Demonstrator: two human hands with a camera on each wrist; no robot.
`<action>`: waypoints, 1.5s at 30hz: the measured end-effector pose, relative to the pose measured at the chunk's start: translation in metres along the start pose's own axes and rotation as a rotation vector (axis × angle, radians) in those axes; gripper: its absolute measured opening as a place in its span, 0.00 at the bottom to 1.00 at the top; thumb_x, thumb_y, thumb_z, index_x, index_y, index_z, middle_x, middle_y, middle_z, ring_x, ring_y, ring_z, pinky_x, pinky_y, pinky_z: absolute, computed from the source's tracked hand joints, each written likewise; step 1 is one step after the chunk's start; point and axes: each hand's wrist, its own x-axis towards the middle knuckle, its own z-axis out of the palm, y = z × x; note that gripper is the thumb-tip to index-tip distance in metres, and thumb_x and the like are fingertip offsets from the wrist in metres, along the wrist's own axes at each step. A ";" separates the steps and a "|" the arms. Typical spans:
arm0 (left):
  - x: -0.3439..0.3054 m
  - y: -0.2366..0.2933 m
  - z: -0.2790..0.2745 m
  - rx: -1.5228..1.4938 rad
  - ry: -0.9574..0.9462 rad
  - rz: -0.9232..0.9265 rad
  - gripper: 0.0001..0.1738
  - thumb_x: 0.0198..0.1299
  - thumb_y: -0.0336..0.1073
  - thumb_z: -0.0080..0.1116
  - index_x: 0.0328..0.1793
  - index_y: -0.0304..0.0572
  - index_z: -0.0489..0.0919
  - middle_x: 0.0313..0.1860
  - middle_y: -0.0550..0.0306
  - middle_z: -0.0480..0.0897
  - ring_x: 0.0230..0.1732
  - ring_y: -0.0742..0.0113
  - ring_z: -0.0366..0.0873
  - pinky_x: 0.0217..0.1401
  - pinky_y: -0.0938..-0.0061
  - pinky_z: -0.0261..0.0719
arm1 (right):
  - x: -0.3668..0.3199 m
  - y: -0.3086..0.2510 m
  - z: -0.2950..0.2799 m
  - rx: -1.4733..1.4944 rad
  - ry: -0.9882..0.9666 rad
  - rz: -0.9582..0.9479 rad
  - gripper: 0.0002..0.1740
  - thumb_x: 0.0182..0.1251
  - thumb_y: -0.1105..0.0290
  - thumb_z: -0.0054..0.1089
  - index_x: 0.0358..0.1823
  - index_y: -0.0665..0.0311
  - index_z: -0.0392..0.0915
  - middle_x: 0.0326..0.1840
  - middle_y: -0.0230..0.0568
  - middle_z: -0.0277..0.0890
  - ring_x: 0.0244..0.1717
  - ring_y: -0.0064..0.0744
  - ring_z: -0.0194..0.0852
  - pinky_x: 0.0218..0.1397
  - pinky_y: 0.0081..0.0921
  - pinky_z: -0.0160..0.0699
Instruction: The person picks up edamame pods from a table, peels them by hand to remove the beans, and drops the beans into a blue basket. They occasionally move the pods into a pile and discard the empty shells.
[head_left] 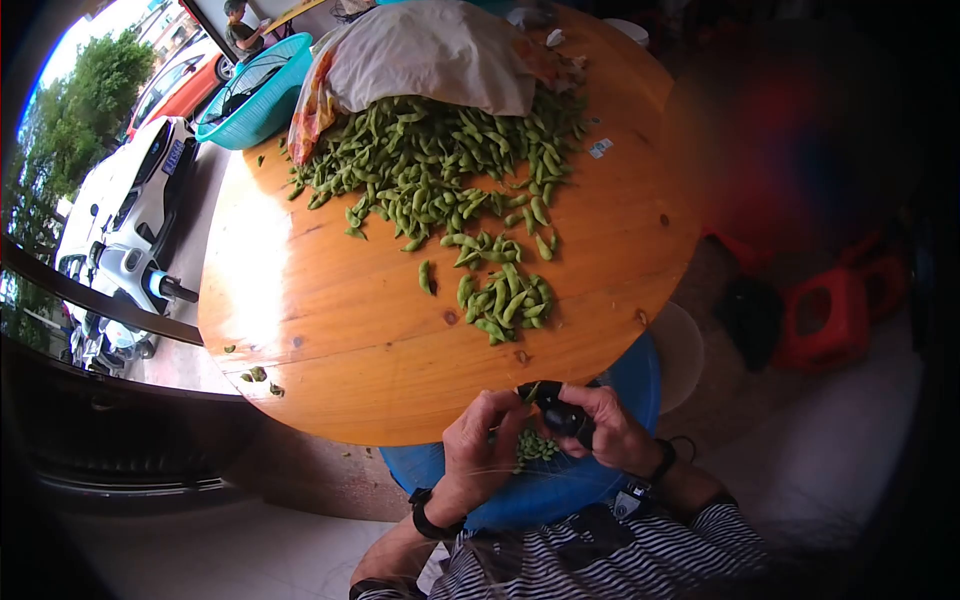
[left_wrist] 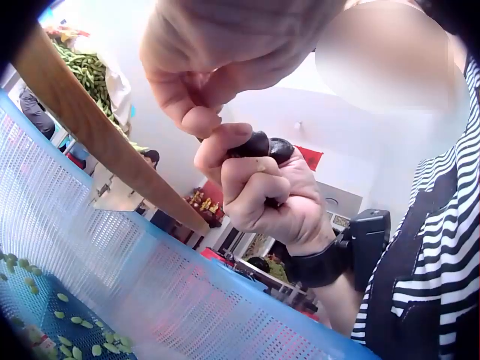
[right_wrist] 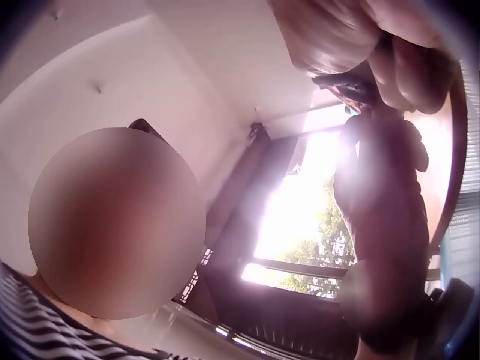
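Fingers mostly hide the green pod [head_left: 532, 395] that the left hand [head_left: 478, 440] pinches. The right hand [head_left: 618, 432] curls round a rounded black object [head_left: 565, 419], just right of the pod, slanting far-left to near-right, above the blue perforated plastic basket [head_left: 646, 382], by the round orange wooden bench's [head_left: 345, 345] near edge.

Top [head_left: 605, 545]: black-and-white stripes, dark blocks; five o'clock. Left wrist strap [head_left: 433, 515]: black; half past six. Right wrist strap [head_left: 664, 459]: black, boxy attachment [left_wrist: 371, 240]; four o'clock.
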 end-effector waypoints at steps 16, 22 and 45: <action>0.002 0.009 -0.012 -0.759 -0.213 -0.603 0.18 0.66 0.27 0.61 0.59 0.38 0.71 0.31 0.56 0.82 0.21 0.70 0.75 0.23 0.80 0.70 | -0.003 0.005 -0.024 -0.925 -0.057 -0.563 0.32 0.53 0.84 0.47 0.64 0.68 0.74 0.37 0.43 0.79 0.38 0.38 0.82 0.44 0.26 0.79; -0.015 -0.006 -0.005 0.074 -0.392 -0.037 0.13 0.58 0.20 0.58 0.49 0.36 0.75 0.31 0.49 0.79 0.30 0.51 0.81 0.31 0.66 0.78 | -0.020 -0.007 -0.037 -0.940 0.228 -0.458 0.28 0.58 0.81 0.50 0.64 0.72 0.72 0.32 0.41 0.79 0.33 0.35 0.80 0.41 0.26 0.78; -0.002 0.006 0.009 -0.755 -0.362 -0.636 0.05 0.73 0.27 0.51 0.52 0.37 0.72 0.37 0.63 0.78 0.35 0.75 0.77 0.38 0.81 0.77 | -0.004 0.000 -0.023 -0.705 0.142 -0.418 0.15 0.58 0.76 0.59 0.48 0.71 0.78 0.39 0.46 0.77 0.40 0.40 0.80 0.45 0.29 0.77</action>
